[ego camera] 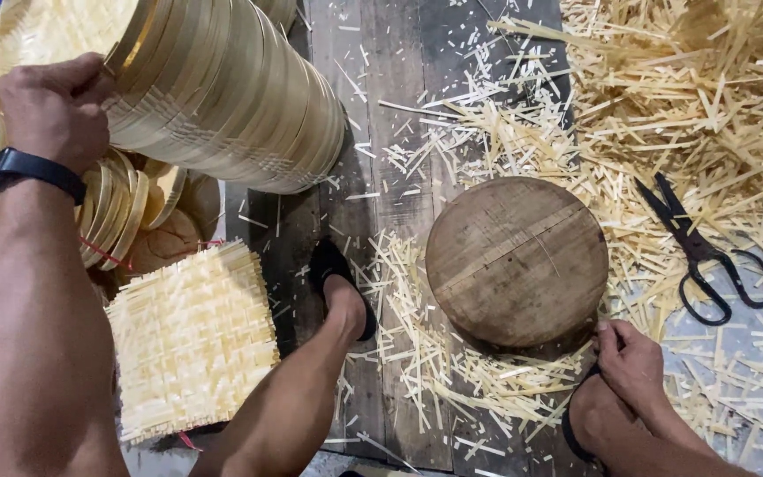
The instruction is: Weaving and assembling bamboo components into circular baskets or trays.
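Note:
My left hand (53, 108), with a black watch on the wrist, grips the rim of the top bamboo ring on a tall leaning stack of round bamboo frames (222, 88). My right hand (630, 358) rests low at the right, fingers curled at my foot beside the edge of a round wooden block (516, 259). It holds nothing that I can make out. My left leg stretches between them, its foot in a black sock (333, 265) on the dark wooden planks.
A stack of square woven bamboo mats (192, 340) lies at lower left. Smaller bamboo rings (121, 212) lean behind it. Black scissors (704, 252) lie right of the block. Bamboo strip offcuts (682, 97) pile up at upper right and around the block.

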